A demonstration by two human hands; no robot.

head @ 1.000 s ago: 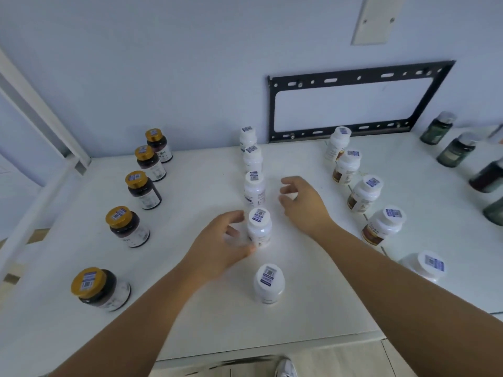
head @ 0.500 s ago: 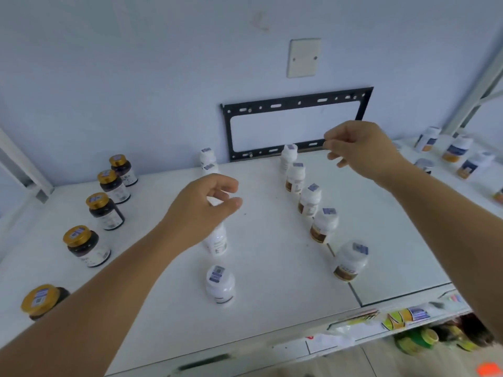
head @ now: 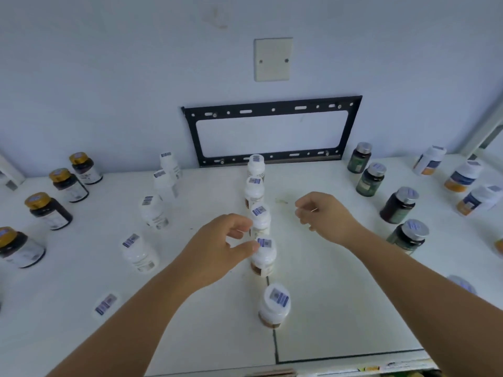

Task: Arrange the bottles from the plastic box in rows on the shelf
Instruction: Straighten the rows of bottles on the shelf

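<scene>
Straight out from the bracket (head: 272, 108), my left hand (head: 217, 248) curls loosely, thumb against the fourth bottle (head: 263, 257), right hand (head: 324, 216) slack and empty; a careless nudge could topple its close neighbours (head: 260, 217).

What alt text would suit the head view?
Two bare hands hover over a white shelf: the left hand reaches with curled fingers to a white bottle in a middle row, its thumb at the cap, the right hand loosely curled beside the row, holding nothing. Rows of gold-capped bottles and silver-capped bottles stand to either side.
</scene>
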